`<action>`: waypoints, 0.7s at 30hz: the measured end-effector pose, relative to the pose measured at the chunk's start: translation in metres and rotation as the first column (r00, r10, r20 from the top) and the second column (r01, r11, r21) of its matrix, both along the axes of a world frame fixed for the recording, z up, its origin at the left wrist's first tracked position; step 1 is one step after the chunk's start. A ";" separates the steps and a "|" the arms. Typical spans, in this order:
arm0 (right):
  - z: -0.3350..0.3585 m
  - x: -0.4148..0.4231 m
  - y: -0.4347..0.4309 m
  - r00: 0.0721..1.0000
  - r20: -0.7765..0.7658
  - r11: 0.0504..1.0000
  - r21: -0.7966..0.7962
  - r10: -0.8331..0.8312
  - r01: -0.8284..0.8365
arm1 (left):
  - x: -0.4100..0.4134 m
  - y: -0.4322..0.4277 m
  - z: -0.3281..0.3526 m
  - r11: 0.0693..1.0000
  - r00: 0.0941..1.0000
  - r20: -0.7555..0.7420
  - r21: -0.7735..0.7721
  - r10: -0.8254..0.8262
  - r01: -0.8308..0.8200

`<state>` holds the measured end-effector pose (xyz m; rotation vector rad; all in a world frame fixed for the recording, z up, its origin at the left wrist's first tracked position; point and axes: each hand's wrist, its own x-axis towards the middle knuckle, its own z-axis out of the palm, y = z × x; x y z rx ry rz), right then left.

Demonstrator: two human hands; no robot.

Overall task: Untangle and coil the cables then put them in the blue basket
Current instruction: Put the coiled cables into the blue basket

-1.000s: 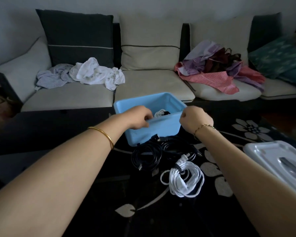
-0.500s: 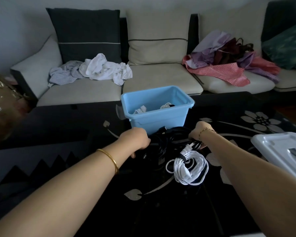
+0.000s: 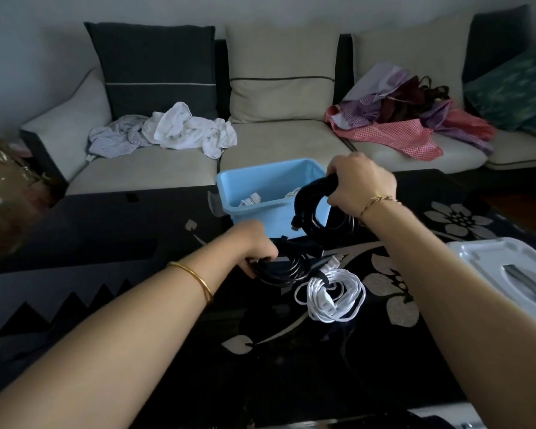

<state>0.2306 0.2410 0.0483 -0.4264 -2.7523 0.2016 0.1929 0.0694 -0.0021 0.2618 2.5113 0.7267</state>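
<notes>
Black coil (image 3: 304, 199): my right hand (image 3: 362, 184) grasps it beside blue basket (image 3: 254, 213), frame centre. Left hand (image 3: 254, 243) grips second black coil (image 3: 279, 270). Advice: lower flat, loops together.

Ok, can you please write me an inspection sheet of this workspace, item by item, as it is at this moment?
Surface: dark table with a pale flower pattern.
Job's things: blue basket at the table's far side, with white cables already inside.
Clutter: white plastic tray or lid at the right edge.
Hands: right hand grips the lifted black coil in front of the basket; left hand grips the lower black coil at table level.
Cables: white coil lies on the table next to the lower black coil.
Surroundings: sofa with white clothes and red and purple clothes.
</notes>
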 end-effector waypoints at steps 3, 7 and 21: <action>0.032 0.004 0.009 0.992 -0.123 0.984 -0.177 -0.005 -0.016 | -0.007 -0.003 0.051 1.000 1.000 -0.015 0.021 -0.023 0.023; 0.039 -0.011 0.024 0.919 -0.350 0.875 -0.483 -0.179 -0.014 | -0.040 -0.014 0.091 0.989 0.992 -0.091 0.128 0.083 -0.071; -0.001 -0.100 0.020 0.880 -0.348 0.815 -0.574 -0.322 0.072 | -0.126 0.026 0.022 0.947 0.958 -0.283 -0.315 -0.034 -0.059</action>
